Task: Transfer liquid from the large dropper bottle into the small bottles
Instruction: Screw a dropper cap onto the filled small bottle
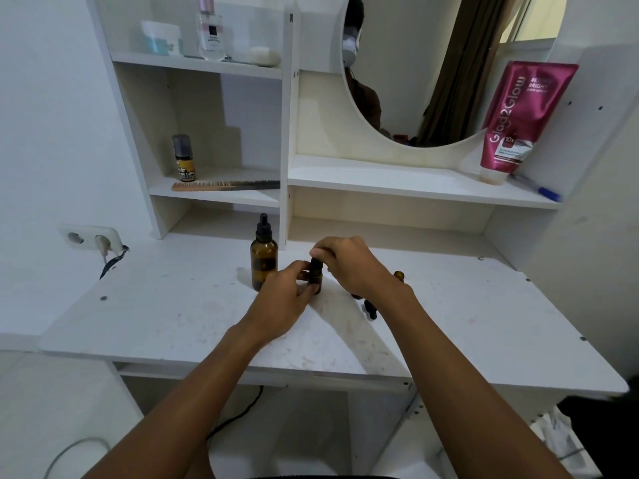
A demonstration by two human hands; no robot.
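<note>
Left forearm (pixel 193 392) and right forearm (pixel 460 368) rise from 6 o'clock and meet over the middle of the table (pixel 166 305). Left hand (pixel 287 302) lies knuckles up, its grip curled round the body of the small bottle (pixel 316 280). Right hand (pixel 349 264) arches in from 4 o'clock with the wrist bent, its grip pinching the black cap (pixel 314 263) from above.

The small bottle stands upright on the table, long axis vertical, cap pointing up. At its 10 o'clock, near the left fingers, the big bottle (pixel 264 257) stands upright, dropper top on and pointing up. At 3 o'clock, behind the right wrist, a second bottle (pixel 398 275) shows only its amber neck. A loose dropper (pixel 370 310) lies at 4 o'clock, partly hidden.
</note>
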